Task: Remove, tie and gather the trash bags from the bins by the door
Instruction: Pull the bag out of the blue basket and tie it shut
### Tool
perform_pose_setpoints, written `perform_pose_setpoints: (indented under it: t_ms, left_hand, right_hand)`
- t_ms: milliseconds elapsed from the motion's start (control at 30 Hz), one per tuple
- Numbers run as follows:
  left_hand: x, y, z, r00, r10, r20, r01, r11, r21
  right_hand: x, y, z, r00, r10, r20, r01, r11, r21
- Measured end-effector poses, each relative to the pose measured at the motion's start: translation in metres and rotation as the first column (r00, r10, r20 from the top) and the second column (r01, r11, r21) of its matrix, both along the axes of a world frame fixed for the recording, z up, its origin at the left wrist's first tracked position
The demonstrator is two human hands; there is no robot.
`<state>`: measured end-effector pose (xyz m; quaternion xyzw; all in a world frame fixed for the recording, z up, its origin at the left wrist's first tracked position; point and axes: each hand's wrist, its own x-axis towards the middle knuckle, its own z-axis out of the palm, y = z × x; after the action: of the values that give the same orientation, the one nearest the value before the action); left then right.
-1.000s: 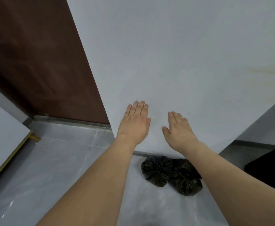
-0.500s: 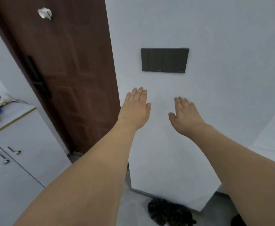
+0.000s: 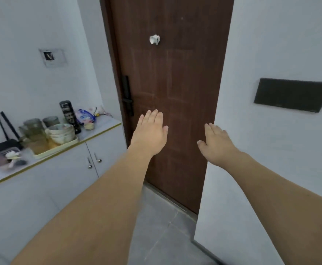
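- Since half a second ago the view has turned to the left: the brown door (image 3: 171, 96) now fills the middle, and the black trash bags that lay on the floor at the bottom edge are out of sight.
- Both arms are stretched forward, as they were before, and neither hand holds anything.
- Left hand (image 3: 150, 133) is flat, back up, its grip apart with straight fingers close together; it shows in front of the lower door panel.
- Right hand (image 3: 216, 144) is also flat with the grip apart, the thumb spread toward the left hand; it shows in front of the edge where the door meets the white wall (image 3: 282, 169).
- Whether either hand touches the door or the wall, I cannot tell.
- Just above and left of the left grip is the black door handle (image 3: 128, 96); well above both grips a small white knob (image 3: 154, 39) sits on the door.
- Up and to the right of the right grip, a dark panel (image 3: 292, 94) is fixed on the wall.
- Far left of the left grip, a white counter (image 3: 102, 127) with cabinet doors carries stacked bowls (image 3: 61, 133), glass jars (image 3: 34, 129) on a tray, a black cylinder (image 3: 69, 116) and a black router (image 3: 2, 144).
- No trash bag and no bin are in view now; below the grips only grey floor (image 3: 162, 236) shows.
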<state>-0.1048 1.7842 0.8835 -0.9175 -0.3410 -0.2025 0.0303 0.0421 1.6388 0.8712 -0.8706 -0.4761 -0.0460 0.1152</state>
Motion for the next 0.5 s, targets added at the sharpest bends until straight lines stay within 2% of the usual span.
perform_pose_setpoints:
  t_ms: [167,267,500]
  left_hand:
    - [-0.090,0.029,0.002,0.982,0.188,0.014,-0.188,0.982,-0.007]
    - [-0.158,0.032,0.003,0.942,0.335,0.002,-0.335,0.942,-0.008]
    - [-0.330,0.016,0.010,0.789,0.614,0.030,-0.615,0.789,0.006]
  right_hand:
    - [-0.062,0.058,0.004,0.977,0.215,-0.020,-0.215,0.976,-0.023]
    - [-0.113,0.090,0.009,0.930,0.365,-0.042,-0.367,0.929,-0.042]
    - [-0.266,0.142,0.020,0.766,0.642,-0.035,-0.643,0.766,-0.023]
